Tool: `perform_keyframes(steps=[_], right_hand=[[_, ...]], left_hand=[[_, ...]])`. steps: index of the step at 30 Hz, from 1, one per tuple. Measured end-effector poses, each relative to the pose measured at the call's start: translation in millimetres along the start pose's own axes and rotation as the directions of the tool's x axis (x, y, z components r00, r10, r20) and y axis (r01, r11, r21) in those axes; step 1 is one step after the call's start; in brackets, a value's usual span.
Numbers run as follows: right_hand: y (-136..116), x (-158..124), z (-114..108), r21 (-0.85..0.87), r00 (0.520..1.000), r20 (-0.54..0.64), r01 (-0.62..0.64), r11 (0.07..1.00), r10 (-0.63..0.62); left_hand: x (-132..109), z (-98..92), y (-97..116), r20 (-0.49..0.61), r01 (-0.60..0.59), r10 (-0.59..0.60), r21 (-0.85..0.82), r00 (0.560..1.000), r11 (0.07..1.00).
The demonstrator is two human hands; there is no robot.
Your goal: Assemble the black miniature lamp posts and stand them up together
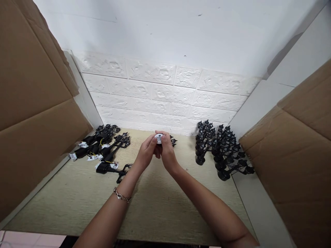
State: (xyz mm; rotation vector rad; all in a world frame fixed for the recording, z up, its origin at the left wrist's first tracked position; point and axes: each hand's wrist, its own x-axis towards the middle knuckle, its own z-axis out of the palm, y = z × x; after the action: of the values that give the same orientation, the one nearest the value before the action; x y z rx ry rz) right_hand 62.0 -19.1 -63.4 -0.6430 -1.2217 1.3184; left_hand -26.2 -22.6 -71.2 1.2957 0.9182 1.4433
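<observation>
White brickwork and cardboard sides around a pale bench [165,210].
Along the back edge of the bench rises a brick-patterned surface [165,93] in glossy white relief, with a smooth white wall [160,38] above it, marked by a few small dark scuffs. White side panels stand at the left [86,91] and right [266,103]. Brown cardboard covers part of each: the left sheet [31,86] has a ragged edge and a crease, the right sheet [297,148] a fold line. Pinkish floor tiles [28,239] show at lower left.
</observation>
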Motion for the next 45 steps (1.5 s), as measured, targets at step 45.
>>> perform_keyframes(steps=[45], right_hand=[[8,-6,8,-0.056,0.972,-0.118,0.200,0.978,-0.205]], left_hand=[[-11,13.3,3,-0.080,-0.198,0.251,0.409,0.965,0.891]])
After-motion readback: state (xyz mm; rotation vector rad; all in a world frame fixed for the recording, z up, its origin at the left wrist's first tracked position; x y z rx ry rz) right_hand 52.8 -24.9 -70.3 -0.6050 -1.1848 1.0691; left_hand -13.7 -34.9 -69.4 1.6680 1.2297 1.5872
